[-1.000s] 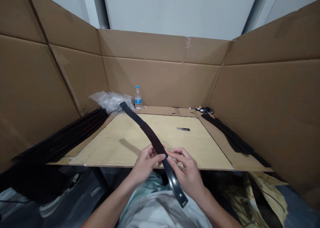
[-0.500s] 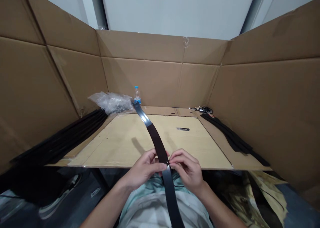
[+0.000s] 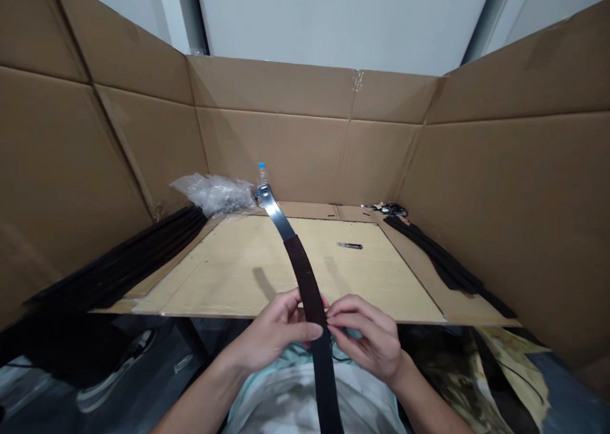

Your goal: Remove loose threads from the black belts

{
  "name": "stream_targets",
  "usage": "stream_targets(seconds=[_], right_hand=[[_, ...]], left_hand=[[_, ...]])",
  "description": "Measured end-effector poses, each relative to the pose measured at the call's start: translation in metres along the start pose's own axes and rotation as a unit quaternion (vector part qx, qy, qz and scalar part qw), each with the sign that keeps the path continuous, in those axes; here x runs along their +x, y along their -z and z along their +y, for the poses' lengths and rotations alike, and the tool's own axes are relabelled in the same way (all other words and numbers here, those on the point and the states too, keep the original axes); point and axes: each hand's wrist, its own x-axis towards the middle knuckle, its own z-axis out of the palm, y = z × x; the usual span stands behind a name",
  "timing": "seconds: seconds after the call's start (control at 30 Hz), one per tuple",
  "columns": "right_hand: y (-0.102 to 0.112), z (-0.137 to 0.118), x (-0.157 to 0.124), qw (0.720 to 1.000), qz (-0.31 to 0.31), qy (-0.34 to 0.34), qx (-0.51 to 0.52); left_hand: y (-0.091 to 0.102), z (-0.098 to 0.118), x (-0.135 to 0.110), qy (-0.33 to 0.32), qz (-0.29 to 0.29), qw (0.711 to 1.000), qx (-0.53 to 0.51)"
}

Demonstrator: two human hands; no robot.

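Note:
A long dark brown leather strap (image 3: 305, 281) rises from my hands toward the far edge of the board, and its upper end has a glossy, light-reflecting finish. Its lower part runs down past my shirt and out of the frame. My left hand (image 3: 276, 332) pinches the strap's left edge between thumb and fingers. My right hand (image 3: 365, 332) grips the opposite edge with its fingertips. A small folding knife (image 3: 349, 246) lies on the pale wooden board (image 3: 223, 281), well beyond both hands.
Cardboard walls (image 3: 286, 154) enclose the board on three sides. A stack of dark straps (image 3: 128, 262) lies on the left, and more (image 3: 443, 256) lie on the right. A plastic bag (image 3: 214, 196), a water bottle (image 3: 262, 176) and small dark items (image 3: 387, 209) stand along the back.
The strap's upper end has swung right and now stands more upright. The strap has slid down through my hands, its lower end passing out of view. Both hands sit slightly lower.

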Motion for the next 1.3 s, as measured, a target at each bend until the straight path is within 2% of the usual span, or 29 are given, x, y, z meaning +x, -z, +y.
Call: stream_targets(seconds=[0.2,0.27,0.33,0.43,0.6,0.67,0.73,0.87,0.93,0.97,1.0,1.07,1.13,1.2,1.3], right_hand=[[-0.004,0.002,0.002,1.0,0.023,0.003,-0.004],[-0.007,0.005,0.002,0.998,0.038,-0.031,0.047],[-0.009,0.008,0.001,0.987,0.035,-0.093,0.126],[-0.007,0.013,0.0,0.973,0.013,-0.146,0.178],[0.007,0.018,0.004,0.983,-0.027,-0.124,0.134],[0.014,0.017,0.006,0.98,-0.058,-0.14,0.126],[0.021,0.017,0.009,0.97,-0.106,-0.186,0.117],[0.045,0.026,0.011,0.922,-0.208,-0.322,0.059],[0.063,0.042,0.006,0.897,-0.221,-0.379,-0.039],[0.074,0.053,0.001,0.879,-0.196,-0.415,-0.126],[0.085,0.065,-0.005,0.843,-0.141,-0.461,-0.24],[0.108,0.087,-0.02,0.786,-0.065,-0.509,-0.345],[0.129,0.103,-0.037,0.725,-0.007,-0.546,-0.42],[0.145,0.111,-0.053,0.672,0.026,-0.576,-0.465],[0.16,0.112,-0.068,0.628,0.032,-0.607,-0.486]], left_hand=[[-0.002,0.002,0.0,-0.003,0.013,1.0,0.015],[-0.004,0.002,0.001,-0.005,0.02,1.0,0.006],[-0.005,0.002,0.001,-0.005,0.026,1.0,-0.008],[-0.005,0.003,0.002,-0.006,0.034,0.999,-0.008],[0.001,0.007,0.002,-0.003,0.051,0.999,0.015],[0.003,0.008,0.002,-0.001,0.057,0.998,0.023],[0.006,0.007,0.003,0.009,0.059,0.998,0.034],[0.012,0.004,0.006,0.039,0.056,0.996,0.056],[0.015,0.003,0.008,0.053,0.051,0.996,0.055],[0.016,0.004,0.009,0.059,0.05,0.996,0.054],[0.017,0.004,0.009,0.064,0.05,0.995,0.055],[0.019,0.006,0.01,0.073,0.055,0.993,0.069],[0.02,0.007,0.01,0.076,0.064,0.991,0.09],[0.021,0.008,0.01,0.075,0.068,0.989,0.104],[0.023,0.007,0.01,0.066,0.065,0.989,0.111]])
